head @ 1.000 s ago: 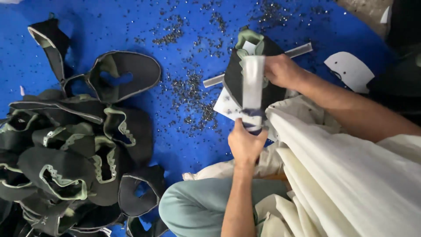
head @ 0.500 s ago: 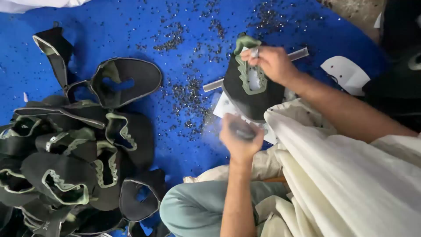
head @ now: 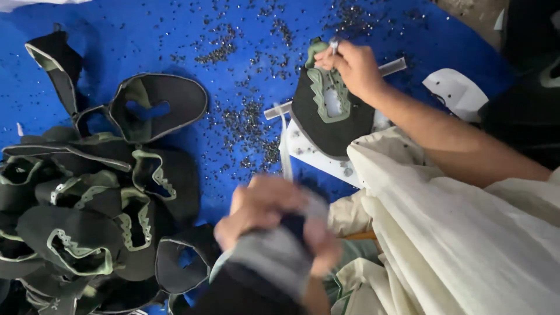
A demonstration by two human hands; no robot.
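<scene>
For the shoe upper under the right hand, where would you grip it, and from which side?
Grip the shoe upper at its dark lower-left edge, coming from the left. It lies flat; the right hand covers the top and cream cloth crowds its right side.

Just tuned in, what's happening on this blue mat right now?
A person is working on black shoe uppers with green trim. The right hand pinches the top edge of one upper, which rests on a white board on the blue mat. The left hand, blurred, grips a grey and black piece near the lap. A pile of uppers lies at the left, and small dark bits are scattered over the mat.
</scene>
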